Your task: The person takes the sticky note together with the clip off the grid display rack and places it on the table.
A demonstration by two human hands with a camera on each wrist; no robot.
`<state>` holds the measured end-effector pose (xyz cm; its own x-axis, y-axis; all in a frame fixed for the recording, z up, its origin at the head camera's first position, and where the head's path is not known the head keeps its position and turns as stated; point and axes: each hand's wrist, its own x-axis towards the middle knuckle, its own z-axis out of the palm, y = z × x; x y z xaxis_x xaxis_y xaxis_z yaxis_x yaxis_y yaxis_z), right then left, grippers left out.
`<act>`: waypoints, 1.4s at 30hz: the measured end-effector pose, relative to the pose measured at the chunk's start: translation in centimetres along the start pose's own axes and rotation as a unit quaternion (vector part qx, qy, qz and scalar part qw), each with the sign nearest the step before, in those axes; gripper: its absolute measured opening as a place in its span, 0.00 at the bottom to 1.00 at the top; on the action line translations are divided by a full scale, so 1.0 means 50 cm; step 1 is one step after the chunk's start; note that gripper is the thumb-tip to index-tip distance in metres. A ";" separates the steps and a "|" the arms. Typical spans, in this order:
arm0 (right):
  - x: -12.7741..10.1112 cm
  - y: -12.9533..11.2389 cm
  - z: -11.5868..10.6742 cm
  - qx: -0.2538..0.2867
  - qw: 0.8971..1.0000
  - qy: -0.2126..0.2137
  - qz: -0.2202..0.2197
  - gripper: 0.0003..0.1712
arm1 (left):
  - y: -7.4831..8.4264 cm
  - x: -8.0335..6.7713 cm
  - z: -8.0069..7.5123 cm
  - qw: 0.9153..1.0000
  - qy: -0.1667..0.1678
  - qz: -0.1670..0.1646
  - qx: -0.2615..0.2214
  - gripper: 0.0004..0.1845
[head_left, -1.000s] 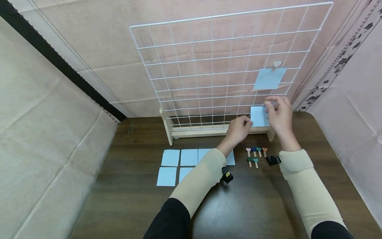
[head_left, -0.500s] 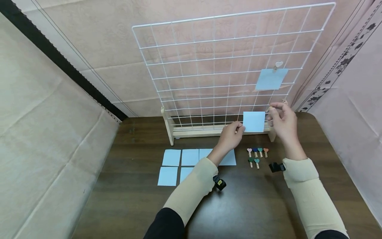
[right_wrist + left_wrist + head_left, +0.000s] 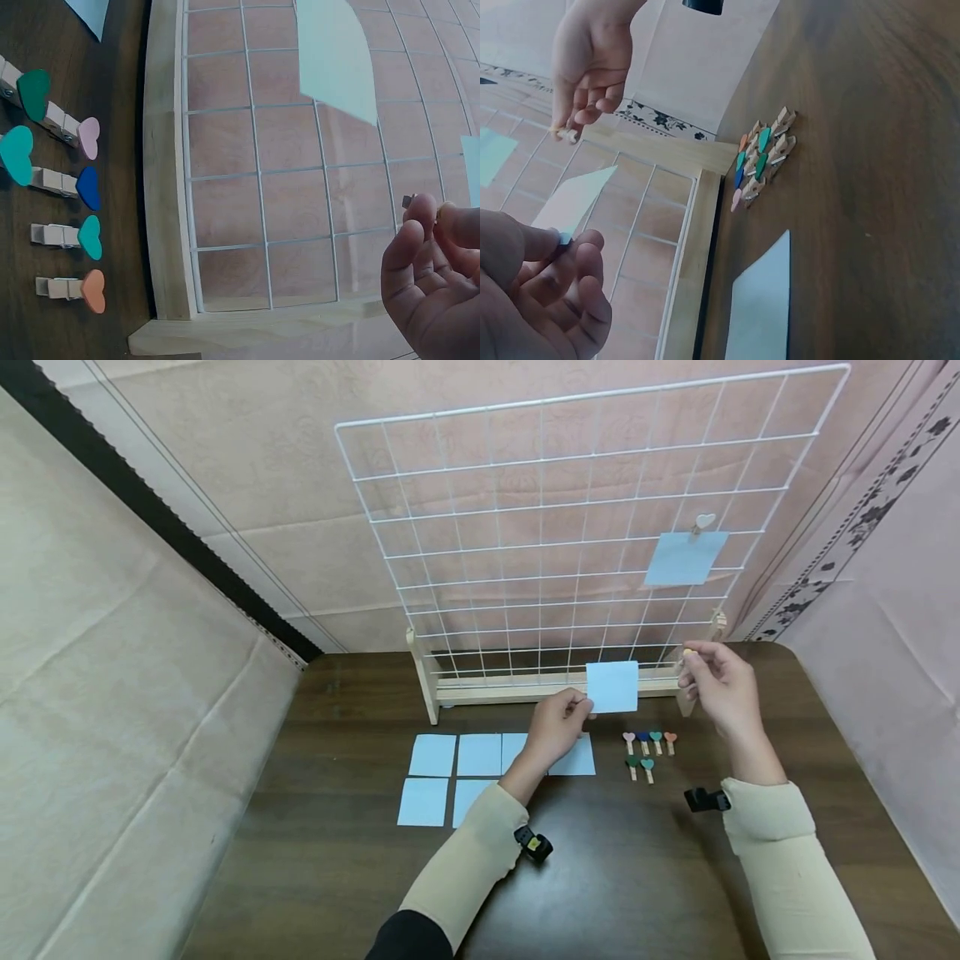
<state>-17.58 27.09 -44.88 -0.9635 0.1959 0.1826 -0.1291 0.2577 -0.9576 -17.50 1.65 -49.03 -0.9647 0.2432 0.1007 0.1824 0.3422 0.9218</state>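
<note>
My left hand [image 3: 558, 727] pinches a light blue square of paper [image 3: 612, 687] by its lower left corner, in front of the wooden base of a white wire grid rack [image 3: 495, 695]. To the right, my right hand [image 3: 723, 689] pinches a small wooden clothespin [image 3: 570, 136] between thumb and fingers; most of it is hidden, with a bit of yellow showing at the fingertips in the head view. The paper and the clothespin are apart. Higher on the rack's right side, another blue paper [image 3: 685, 560] hangs from a white heart clothespin [image 3: 703, 521].
Several blue papers [image 3: 431, 756] lie in two rows on the dark wooden table [image 3: 315, 877], partly covered by my left arm. Right of them lie several clothespins with coloured hearts [image 3: 648, 765]. Pale cloth walls [image 3: 135, 693] surround the table.
My left hand has drawn the blue paper left and down, away from the rack's lower right part. My right hand has moved slightly right and down, keeping the clothespin.
</note>
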 end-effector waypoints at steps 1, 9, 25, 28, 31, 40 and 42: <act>-0.002 0.002 0.000 0.005 1.000 0.000 0.001 0.12 | -0.003 -0.002 -0.003 1.000 0.006 0.002 0.000 0.10; -0.017 0.019 0.003 0.001 1.000 -0.011 0.011 0.11 | -0.021 -0.011 -0.033 0.999 0.046 0.003 -0.016 0.10; -0.049 0.072 0.006 -0.038 0.999 -0.026 0.020 0.22 | -0.062 -0.052 -0.056 0.997 0.068 -0.018 -0.029 0.08; -0.052 0.075 0.009 -0.030 0.999 -0.029 0.021 0.20 | -0.067 -0.055 -0.056 0.997 0.068 -0.020 -0.028 0.08; -0.055 0.077 0.011 -0.026 0.999 -0.030 0.020 0.18 | -0.070 -0.058 -0.055 0.997 0.068 -0.021 -0.029 0.08; -0.067 0.085 0.007 -0.040 0.998 -0.032 0.029 0.23 | -0.077 -0.069 -0.049 0.997 0.065 -0.040 -0.033 0.08; -0.070 0.086 0.006 -0.042 0.998 -0.032 0.031 0.23 | -0.080 -0.071 -0.048 0.997 0.063 -0.044 -0.033 0.09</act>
<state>-14.83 27.22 -49.73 -0.9825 0.1539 0.1054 -0.0503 0.3257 -0.9441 -15.26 -2.76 -52.16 -0.9933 0.0980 0.0606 0.0872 0.2954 0.9514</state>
